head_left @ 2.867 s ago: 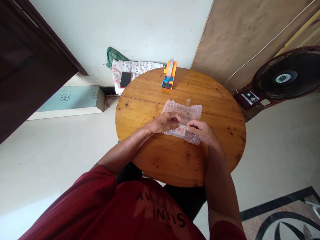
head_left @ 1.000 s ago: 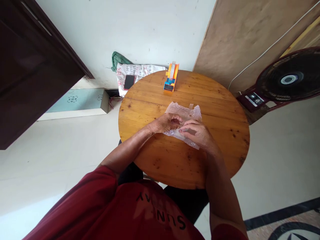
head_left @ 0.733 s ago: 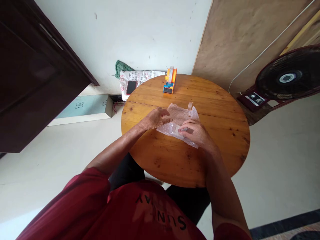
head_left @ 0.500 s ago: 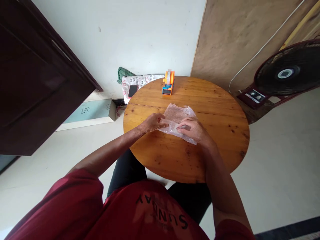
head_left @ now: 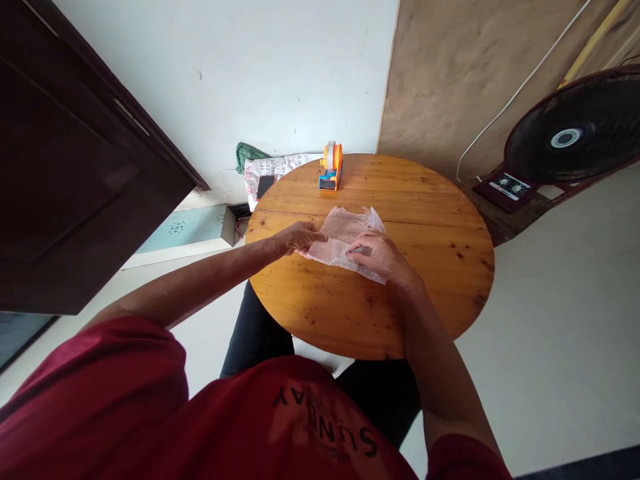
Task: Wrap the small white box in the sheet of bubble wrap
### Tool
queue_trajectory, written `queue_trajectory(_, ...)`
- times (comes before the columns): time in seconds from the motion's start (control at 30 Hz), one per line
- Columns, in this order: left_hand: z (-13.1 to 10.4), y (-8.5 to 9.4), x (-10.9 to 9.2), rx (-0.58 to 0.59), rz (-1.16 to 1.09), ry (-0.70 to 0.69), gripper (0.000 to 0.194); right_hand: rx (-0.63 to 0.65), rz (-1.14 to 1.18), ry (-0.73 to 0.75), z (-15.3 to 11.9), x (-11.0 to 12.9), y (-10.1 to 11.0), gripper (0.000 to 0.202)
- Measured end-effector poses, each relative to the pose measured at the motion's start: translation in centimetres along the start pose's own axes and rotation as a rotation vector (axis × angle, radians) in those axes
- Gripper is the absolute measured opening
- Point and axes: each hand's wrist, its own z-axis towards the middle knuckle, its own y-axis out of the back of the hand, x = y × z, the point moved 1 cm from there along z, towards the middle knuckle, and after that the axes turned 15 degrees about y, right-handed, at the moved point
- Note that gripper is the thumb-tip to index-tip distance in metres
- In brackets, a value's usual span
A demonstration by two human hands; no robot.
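Observation:
A crumpled sheet of clear bubble wrap [head_left: 340, 227] lies on the round wooden table [head_left: 430, 293]. My left hand [head_left: 303, 238] pinches the wrap at its left edge, thumb and fingers together. Over the right part of the wrap, my right hand [head_left: 377, 253] curls with its fingertips pressed together on a small object [head_left: 361, 251]; the fingers partly cover it, so I cannot tell what it is.
An orange and blue tape dispenser [head_left: 331, 167] stands at the table's far edge. Behind the table are a printed bag [head_left: 253, 175] and a green bundle [head_left: 247, 153]. A large fan [head_left: 570, 137] is at the right.
My left hand has shifted left and closed on the left edge of the wrap, which now reaches further left. My right hand stays over the right part. The view has shifted slightly.

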Motion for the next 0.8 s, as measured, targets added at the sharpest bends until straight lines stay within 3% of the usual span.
queue_trajectory(0.2,-0.2,0.3,-0.5,0.119,0.126,-0.026,0.052,-0.016,-0.001,-0.008,0.0,0.1,0.0,0.01)
queue_trajectory(0.37,0.2,0.4,-1.8,0.228,0.291,0.051,0.034,-0.007,-0.021,-0.007,-0.2,-0.2,-0.1,0.008)
queue_trajectory(0.5,0.4,-0.2,-1.6,0.174,0.245,0.022,0.027,-0.001,-0.028,-0.007,-0.1,-0.2,-0.1,0.007)
queue_trajectory(0.63,0.1,-1.3,-1.0,0.018,0.223,-0.029,0.029,-0.008,-0.039,-0.003,0.0,0.0,-0.2,0.007)
queue_trajectory(0.73,-0.2,-2.1,-0.8,-0.069,0.196,-0.055,0.018,-0.007,-0.038,-0.007,0.0,0.1,-0.2,0.007)
queue_trajectory(0.8,-0.6,-2.3,-0.6,-0.138,0.151,-0.063,0.038,-0.001,-0.044,-0.015,0.0,0.1,-0.1,0.008)
